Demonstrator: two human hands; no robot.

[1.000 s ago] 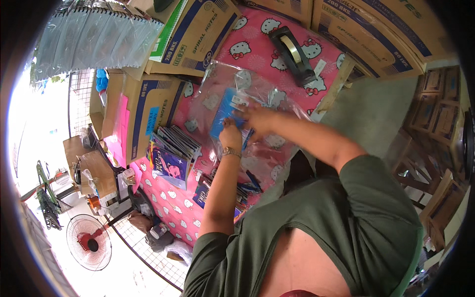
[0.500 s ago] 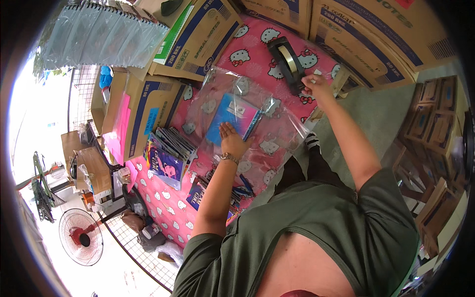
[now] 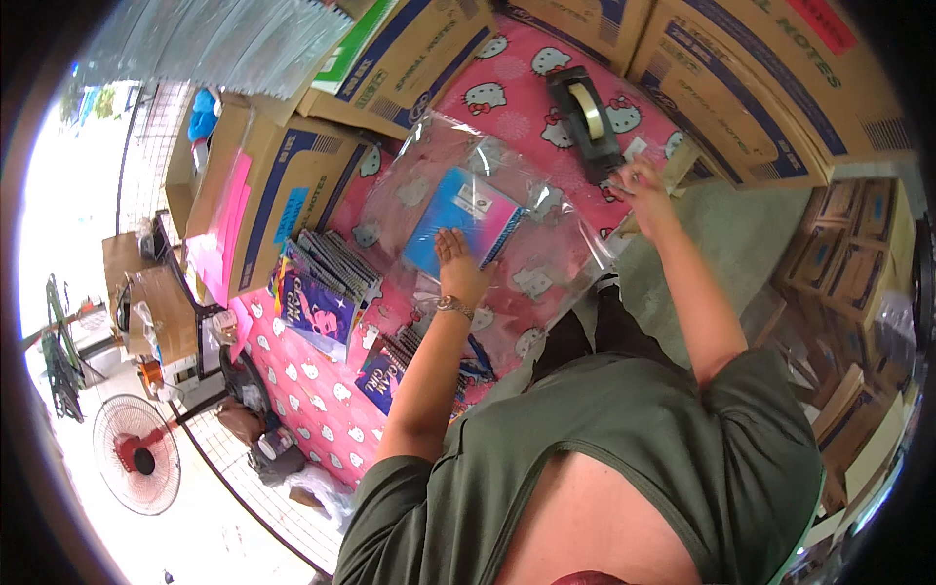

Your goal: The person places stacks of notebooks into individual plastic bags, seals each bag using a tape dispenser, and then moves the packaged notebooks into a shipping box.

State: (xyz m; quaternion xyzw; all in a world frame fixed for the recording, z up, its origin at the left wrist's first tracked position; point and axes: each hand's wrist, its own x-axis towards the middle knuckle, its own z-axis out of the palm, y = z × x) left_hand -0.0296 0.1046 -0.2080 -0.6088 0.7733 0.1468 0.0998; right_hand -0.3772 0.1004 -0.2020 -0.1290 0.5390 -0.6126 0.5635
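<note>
A blue and pink spiral notebook [image 3: 450, 207] with a white label lies among clear plastic wrap [image 3: 536, 239] on the table. My left hand [image 3: 462, 273] rests flat on the notebook's near part, fingers stretched out. Farther right stands a black tape dispenser [image 3: 603, 151] with a roll of tape in it. At the dispenser's near end is my right hand [image 3: 645, 195], its fingers pinched together. Anything between those fingertips is too small to tell.
Stacks of spiral notebooks [image 3: 322, 307] stand left of the plastic, more of them [image 3: 388, 370] beside my left forearm. Cardboard boxes [image 3: 726, 122] line the table's far side, others [image 3: 283, 195] its left. A pink patterned cover [image 3: 312, 409] spreads over the table. A fan [image 3: 138, 453] stands at far left.
My right hand has shifted slightly off the tape dispenser's end, toward the right and nearer me. My left hand stays flat on the notebook. The whole view has turned a little.
</note>
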